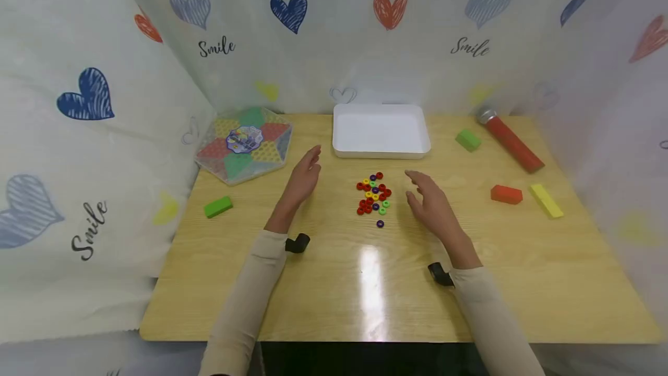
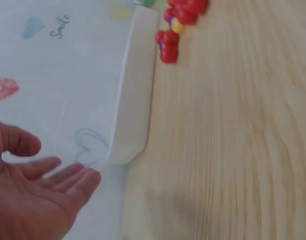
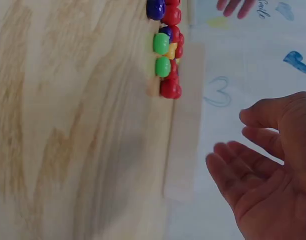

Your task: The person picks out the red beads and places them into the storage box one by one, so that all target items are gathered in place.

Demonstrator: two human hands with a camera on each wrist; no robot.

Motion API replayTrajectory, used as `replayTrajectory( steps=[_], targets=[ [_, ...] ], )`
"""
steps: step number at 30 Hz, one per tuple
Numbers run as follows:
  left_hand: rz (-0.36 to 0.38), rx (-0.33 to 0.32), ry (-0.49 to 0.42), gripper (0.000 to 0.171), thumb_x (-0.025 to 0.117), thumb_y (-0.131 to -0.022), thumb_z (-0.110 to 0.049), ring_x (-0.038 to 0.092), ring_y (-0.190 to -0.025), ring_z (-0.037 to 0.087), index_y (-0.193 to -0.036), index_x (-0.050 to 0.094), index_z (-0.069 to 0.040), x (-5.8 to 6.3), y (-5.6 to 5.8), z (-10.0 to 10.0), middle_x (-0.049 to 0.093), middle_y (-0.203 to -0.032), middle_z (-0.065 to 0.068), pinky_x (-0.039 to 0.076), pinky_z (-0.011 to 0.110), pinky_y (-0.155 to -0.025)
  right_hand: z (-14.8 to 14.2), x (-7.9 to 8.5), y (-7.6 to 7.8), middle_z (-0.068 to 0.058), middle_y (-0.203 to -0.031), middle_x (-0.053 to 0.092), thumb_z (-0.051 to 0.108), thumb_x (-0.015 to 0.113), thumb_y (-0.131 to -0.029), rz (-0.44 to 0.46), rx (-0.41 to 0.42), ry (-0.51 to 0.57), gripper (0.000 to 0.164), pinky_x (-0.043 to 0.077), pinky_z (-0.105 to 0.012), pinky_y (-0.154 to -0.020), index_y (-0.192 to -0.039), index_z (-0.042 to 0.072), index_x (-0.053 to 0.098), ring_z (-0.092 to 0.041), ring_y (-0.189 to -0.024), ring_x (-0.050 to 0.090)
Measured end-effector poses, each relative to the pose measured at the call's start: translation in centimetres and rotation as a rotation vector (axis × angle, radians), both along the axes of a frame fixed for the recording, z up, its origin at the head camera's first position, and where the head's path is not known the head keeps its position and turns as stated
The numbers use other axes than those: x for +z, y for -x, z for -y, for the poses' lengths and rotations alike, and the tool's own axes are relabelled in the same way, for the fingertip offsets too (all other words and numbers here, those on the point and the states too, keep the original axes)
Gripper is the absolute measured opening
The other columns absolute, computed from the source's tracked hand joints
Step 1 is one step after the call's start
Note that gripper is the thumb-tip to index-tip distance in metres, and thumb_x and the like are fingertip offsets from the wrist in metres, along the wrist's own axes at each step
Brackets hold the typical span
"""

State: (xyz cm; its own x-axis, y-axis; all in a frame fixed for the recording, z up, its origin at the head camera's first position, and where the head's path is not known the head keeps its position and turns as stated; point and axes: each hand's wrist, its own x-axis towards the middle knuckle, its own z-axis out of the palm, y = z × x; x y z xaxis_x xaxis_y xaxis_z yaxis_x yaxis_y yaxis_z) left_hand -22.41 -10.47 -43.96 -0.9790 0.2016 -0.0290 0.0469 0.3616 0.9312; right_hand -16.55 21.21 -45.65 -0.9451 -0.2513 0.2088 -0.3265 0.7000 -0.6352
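Observation:
Several small ring beads [image 1: 369, 203] in red, yellow, green and purple lie in a loose cluster mid-table, one purple bead [image 1: 380, 224] a little apart at the near side. To the left of them my left hand [image 1: 304, 176] hovers with relaxed fingers, holding nothing. On the other side my right hand [image 1: 430, 202] is held with fingers loosely extended, also holding nothing. Both palms face inward toward the beads. Beyond the cluster stands a white tray [image 1: 381, 154]; its side wall [image 2: 135, 90] shows in the left wrist view.
A hexagonal board-game box [image 1: 235, 168] lies back left, with a green block [image 1: 218, 206] in front. At right are another green block [image 1: 468, 140], a red block [image 1: 506, 194], a yellow block [image 1: 546, 201] and a red cylinder with a silver end [image 1: 514, 143]. Printed cloth surrounds the table.

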Motion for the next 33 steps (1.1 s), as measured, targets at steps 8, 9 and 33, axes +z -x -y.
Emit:
replayTrajectory(
  steps=[8, 9, 33],
  targets=[
    [0.222, 0.179, -0.366, 0.052, 0.044, -0.101, -0.025, 0.045, -0.131, 0.024, -0.15, 0.035, -0.009, -3.3, 4.8, -0.4, 0.044, -0.146, 0.014, 0.043, 0.036, -0.105, 0.6, -2.8, 1.3, -0.019, -0.137, 0.051, 0.008, 0.059, -0.095, 0.24, 0.013, 0.121, 0.046, 0.05, -0.046, -0.096, -0.139, 0.002, 0.048, -0.035, -0.118, 0.056],
    [0.196, 0.182, -0.394, 0.052, 0.048, -0.099, -0.027, 0.05, -0.125, 0.021, -0.148, 0.039, -0.009, -5.0, 6.0, -0.4, 0.049, -0.141, 0.013, 0.047, 0.033, -0.098, 0.6, -3.1, 1.3, -0.019, -0.136, 0.052, 0.008, 0.06, -0.095, 0.249, 0.013, 0.113, 0.046, 0.051, -0.045, -0.095, -0.139, 0.002, 0.048, -0.034, -0.117, 0.057],
    [0.209, 0.19, -0.428, 0.051, 0.04, -0.102, -0.006, 0.029, -0.143, 0.022, -0.151, 0.03, -0.008, -4.4, 9.5, -4.2, 0.031, -0.156, 0.011, 0.03, 0.04, -0.115, 2.2, -3.8, 2.9, -0.006, -0.109, 0.068, 0.01, 0.071, -0.087, 0.205, -0.016, 0.0, 0.028, 0.055, -0.038, -0.086, -0.114, 0.007, 0.067, -0.022, -0.099, 0.065]
  ],
)
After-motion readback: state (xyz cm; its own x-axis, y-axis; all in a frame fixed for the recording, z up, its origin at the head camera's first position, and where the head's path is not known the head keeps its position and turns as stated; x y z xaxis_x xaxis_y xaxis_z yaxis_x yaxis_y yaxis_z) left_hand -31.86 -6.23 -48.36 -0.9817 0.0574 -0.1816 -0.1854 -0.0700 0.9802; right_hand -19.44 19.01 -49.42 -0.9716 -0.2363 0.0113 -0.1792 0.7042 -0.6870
